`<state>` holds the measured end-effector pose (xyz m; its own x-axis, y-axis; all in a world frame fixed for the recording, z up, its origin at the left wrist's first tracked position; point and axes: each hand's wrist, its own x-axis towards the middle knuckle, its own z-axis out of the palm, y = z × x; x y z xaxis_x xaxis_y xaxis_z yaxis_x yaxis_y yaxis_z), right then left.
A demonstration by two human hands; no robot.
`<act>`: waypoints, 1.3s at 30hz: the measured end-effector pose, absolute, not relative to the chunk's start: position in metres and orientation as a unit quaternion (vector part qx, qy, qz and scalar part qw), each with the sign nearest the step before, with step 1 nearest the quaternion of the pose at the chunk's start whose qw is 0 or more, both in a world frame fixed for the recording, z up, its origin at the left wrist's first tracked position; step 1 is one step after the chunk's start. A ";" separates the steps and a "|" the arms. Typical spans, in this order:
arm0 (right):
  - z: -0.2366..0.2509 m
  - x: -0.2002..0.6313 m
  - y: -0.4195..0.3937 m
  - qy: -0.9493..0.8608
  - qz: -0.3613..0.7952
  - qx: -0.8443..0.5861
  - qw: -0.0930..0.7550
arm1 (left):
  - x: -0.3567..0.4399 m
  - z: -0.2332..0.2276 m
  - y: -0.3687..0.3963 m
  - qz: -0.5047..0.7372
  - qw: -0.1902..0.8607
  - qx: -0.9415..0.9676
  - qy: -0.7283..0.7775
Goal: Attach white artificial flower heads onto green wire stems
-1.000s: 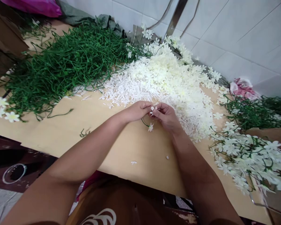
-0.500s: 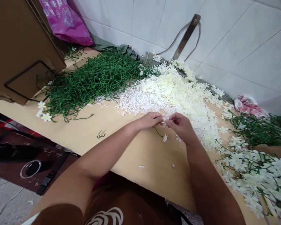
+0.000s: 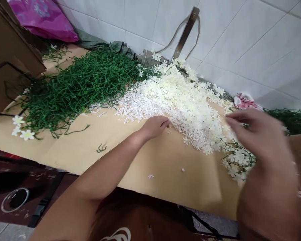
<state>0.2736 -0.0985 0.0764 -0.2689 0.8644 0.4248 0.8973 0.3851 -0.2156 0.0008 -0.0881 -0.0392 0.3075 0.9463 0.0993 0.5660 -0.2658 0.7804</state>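
My left hand (image 3: 156, 127) rests low at the near edge of a heap of thin white sticks (image 3: 132, 105). Its fingers are curled together, and whatever they may hold is hidden. My right hand (image 3: 257, 135) is smeared by motion above the right side of the table, over white flowers on green stems (image 3: 239, 159). Its fingers are stretched out with the thumb apart, and nothing shows between them. Behind the sticks spreads a heap of loose cream-white flower heads (image 3: 185, 92). One white flower (image 3: 186, 140) lies right of my left hand.
A large pile of green stems (image 3: 90, 78) lies at the left, beside a cardboard box (image 3: 5, 43). A purple bag (image 3: 42, 20) sits behind it. A metal strip (image 3: 187, 31) leans on the tiled wall. Cut stem bits (image 3: 101, 148) lie on the brown tabletop (image 3: 145, 160).
My hands were together at the white heap, with a stemmed flower under them. My right hand has moved away to the right, and that flower is gone from there. The view has shifted right.
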 end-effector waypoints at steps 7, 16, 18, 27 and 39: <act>-0.007 0.118 -0.007 -0.836 0.076 -0.529 0.123 | -0.012 -0.041 -0.084 0.245 0.266 0.748 0.557; -0.015 0.146 -0.001 -0.773 0.189 -0.538 0.280 | -0.012 -0.050 -0.073 0.315 0.274 0.711 0.566; -0.010 0.152 -0.013 -0.754 0.238 -0.530 0.307 | -0.011 -0.054 -0.070 0.374 0.300 0.674 0.562; -0.016 0.145 -0.060 -0.738 0.368 -0.468 0.316 | -0.007 -0.049 -0.072 0.471 0.453 0.561 0.508; -0.045 0.132 -0.058 -0.852 0.096 -0.484 0.177 | -0.020 -0.053 -0.069 0.477 0.311 0.597 0.565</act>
<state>0.1324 -0.0584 -0.0446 -0.4694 0.8581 0.2079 0.7902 0.5134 -0.3348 -0.0204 -0.0689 -0.0527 -0.0943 0.9715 0.2176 0.3767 -0.1675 0.9111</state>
